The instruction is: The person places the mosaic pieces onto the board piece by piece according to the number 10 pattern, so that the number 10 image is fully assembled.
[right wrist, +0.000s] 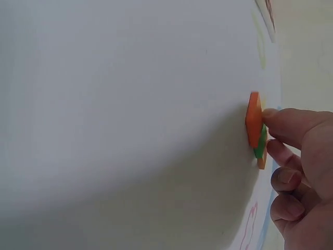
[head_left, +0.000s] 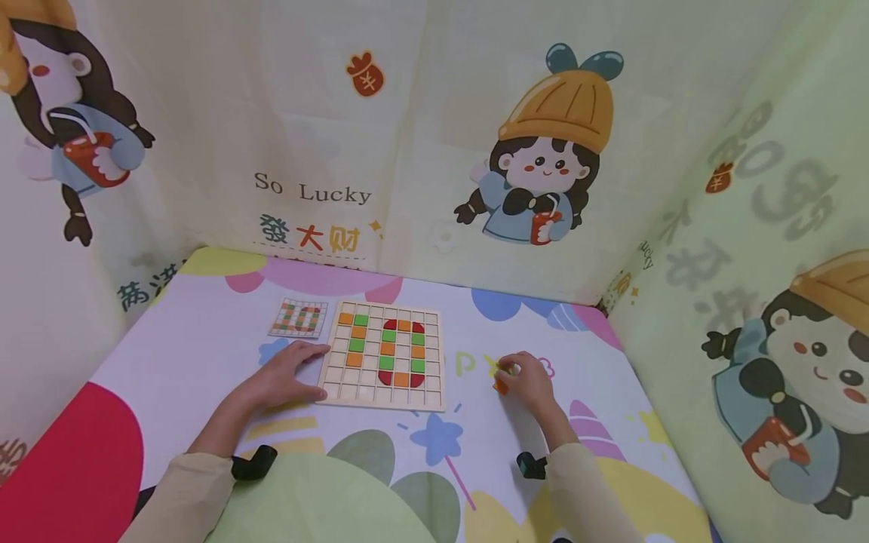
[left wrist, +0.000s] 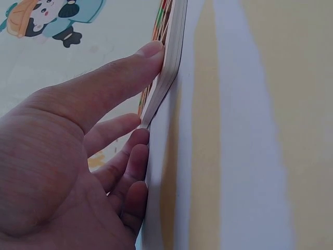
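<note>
- The wooden grid board (head_left: 384, 354) lies flat on the printed table mat (head_left: 204, 354), toward the mat's far edge, near the middle of its width; orange, green and red tiles fill part of its cells.
- The left hand (head_left: 281, 375) rests on the mat at the board's left edge, fingers straight, thumb (left wrist: 112, 78) pressing the board's side, holding nothing.
- The right hand (head_left: 528, 381) sits well to the right of the board, fingertips (right wrist: 281, 122) pinching a small stack of tiles (right wrist: 256, 130), orange and green, against the mat.
- A pattern card (head_left: 298, 317) showing "10" lies just beside the board's far left corner.
- Cartoon-printed curtains (head_left: 434, 136) enclose the mat on 3 sides.
</note>
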### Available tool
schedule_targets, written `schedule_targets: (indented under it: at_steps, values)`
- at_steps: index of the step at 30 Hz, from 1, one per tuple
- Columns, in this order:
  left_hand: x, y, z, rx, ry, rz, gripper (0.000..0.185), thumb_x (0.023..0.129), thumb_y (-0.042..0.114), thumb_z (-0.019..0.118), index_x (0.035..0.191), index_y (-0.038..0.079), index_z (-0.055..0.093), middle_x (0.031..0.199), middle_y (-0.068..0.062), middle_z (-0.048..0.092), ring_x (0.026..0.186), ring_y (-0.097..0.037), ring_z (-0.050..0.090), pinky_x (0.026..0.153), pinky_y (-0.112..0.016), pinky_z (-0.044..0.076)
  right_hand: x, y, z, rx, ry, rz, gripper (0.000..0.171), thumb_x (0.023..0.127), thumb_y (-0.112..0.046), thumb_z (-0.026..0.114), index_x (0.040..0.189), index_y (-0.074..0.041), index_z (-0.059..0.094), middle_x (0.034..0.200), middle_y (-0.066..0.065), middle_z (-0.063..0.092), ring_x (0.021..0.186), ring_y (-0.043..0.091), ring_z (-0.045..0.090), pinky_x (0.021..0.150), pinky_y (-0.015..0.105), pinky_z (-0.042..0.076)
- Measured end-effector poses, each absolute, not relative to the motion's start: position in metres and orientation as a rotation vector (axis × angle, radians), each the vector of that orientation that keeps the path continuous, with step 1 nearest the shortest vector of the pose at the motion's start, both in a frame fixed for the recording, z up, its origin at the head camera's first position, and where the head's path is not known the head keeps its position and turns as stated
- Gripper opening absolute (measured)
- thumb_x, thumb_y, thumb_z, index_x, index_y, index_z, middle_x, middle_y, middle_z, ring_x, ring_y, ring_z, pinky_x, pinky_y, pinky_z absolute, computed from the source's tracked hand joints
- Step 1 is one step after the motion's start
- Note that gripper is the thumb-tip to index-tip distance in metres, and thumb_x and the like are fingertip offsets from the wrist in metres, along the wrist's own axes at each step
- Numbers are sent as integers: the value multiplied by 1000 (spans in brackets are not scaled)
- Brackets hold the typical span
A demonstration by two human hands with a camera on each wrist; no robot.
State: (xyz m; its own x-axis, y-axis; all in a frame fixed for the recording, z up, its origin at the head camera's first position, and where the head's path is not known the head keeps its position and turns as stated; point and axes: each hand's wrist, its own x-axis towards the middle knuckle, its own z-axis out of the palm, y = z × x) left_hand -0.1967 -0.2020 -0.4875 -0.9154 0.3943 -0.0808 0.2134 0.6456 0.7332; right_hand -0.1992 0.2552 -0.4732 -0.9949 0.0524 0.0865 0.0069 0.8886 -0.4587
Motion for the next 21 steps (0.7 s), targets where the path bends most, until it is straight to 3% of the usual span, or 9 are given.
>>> schedule_targets:
  at_steps: [12,21]
  values:
    - [-197,-202,-486,491,2627,1117,84,76,37,80,147,13,42,146,-21,37,132,-43,37,105,-61,34,-196,265,-476,-80,-2990,751,17,79,-17,78,94,-9,74,110,13,69,110,33,60,96,51,47]
    - [-198,-203,-489,496,2625,1120,85,76,39,80,147,13,42,145,-21,37,131,-42,38,104,-61,35,-189,266,-474,-149,-3014,752,27,79,-17,78,103,-6,73,110,13,66,108,32,58,95,51,47]
